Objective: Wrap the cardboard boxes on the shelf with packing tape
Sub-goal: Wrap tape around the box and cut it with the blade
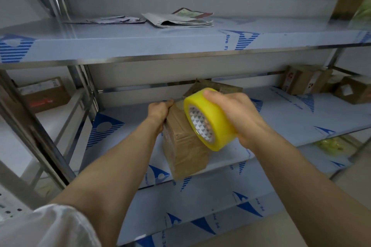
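A brown cardboard box (183, 150) stands on the middle shelf (281, 122) near its front edge, glossy with tape on its faces. My left hand (159, 112) grips the box's upper left edge. My right hand (232, 114) holds a yellow roll of packing tape (208, 118) against the box's upper right side, fingers curled over the roll's rim. The roll hides the box's top right corner. A second brown box (212, 86) lies behind it.
More cardboard boxes (305, 79) stand at the right of the same shelf, and one (45, 94) on a neighbouring rack at left. Folded newspapers (178, 19) lie on the upper shelf (140, 46). Steel uprights (80, 78) frame the left side. Lower shelves sit below.
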`<state>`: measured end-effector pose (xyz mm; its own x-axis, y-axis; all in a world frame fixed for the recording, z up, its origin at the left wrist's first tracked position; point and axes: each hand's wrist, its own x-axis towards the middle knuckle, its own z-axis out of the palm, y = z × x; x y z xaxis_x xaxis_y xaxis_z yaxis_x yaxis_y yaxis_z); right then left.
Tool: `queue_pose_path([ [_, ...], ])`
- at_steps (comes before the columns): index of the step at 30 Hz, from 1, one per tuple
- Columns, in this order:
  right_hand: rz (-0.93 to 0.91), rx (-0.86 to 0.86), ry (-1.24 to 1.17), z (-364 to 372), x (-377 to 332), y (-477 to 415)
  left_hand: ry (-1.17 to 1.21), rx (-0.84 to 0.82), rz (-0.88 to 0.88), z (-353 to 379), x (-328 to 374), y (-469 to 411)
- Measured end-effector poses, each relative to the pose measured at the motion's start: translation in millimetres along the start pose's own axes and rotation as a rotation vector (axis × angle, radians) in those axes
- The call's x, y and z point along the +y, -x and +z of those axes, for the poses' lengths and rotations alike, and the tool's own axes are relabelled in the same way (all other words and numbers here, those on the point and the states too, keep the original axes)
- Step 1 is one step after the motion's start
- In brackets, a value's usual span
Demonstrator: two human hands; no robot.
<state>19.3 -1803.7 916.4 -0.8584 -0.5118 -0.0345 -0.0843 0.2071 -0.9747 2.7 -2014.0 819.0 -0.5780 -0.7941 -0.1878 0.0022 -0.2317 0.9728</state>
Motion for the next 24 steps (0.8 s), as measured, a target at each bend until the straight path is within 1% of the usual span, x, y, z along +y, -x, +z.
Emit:
queue_pose_path([
  [4, 0.061, 0.025, 0.102, -9.3, 19.0, 18.1, -0.050, -0.024, 0.007, 3.9, -0.3, -4.1],
  [6, 0.106, 0.037, 0.092, -8.9, 32.6, 26.5, -0.066, -0.045, 0.016, 6.8, 0.3, -3.6],
  [12, 0.144, 0.040, 0.025, -0.2, 67.0, 38.3, -0.088, -0.074, 0.041, 7.0, 0.8, 1.4],
  [16, 0.122, 0.056, 0.022, 11.6, 92.9, 38.8, -0.110, -0.078, 0.012, 5.7, 1.2, 0.8],
  [18, 0.100, 0.053, -0.002, 16.8, 106.5, 39.1, -0.167, -0.098, 0.003, 6.0, 2.5, -1.5],
  [19, 0.081, 0.054, -0.001, 19.1, 111.3, 39.2, -0.234, -0.109, -0.001, 6.9, 4.8, -1.5],
  [20, 0.061, 0.053, 0.009, 21.1, 114.5, 38.5, -0.359, -0.110, 0.015, 7.9, 7.7, -2.5],
  [21, 0.042, 0.051, 0.020, 22.7, 117.6, 36.7, -0.535, -0.098, 0.059, 9.1, 11.8, -4.0],
  [22, 0.030, 0.052, 0.020, 24.1, 119.8, 34.6, -0.729, -0.069, 0.118, 11.8, 17.5, -4.9],
  [24, 0.031, 0.051, 0.005, 26.7, 122.1, 31.3, -1.004, 0.011, 0.305, 22.9, 29.6, 2.2],
])
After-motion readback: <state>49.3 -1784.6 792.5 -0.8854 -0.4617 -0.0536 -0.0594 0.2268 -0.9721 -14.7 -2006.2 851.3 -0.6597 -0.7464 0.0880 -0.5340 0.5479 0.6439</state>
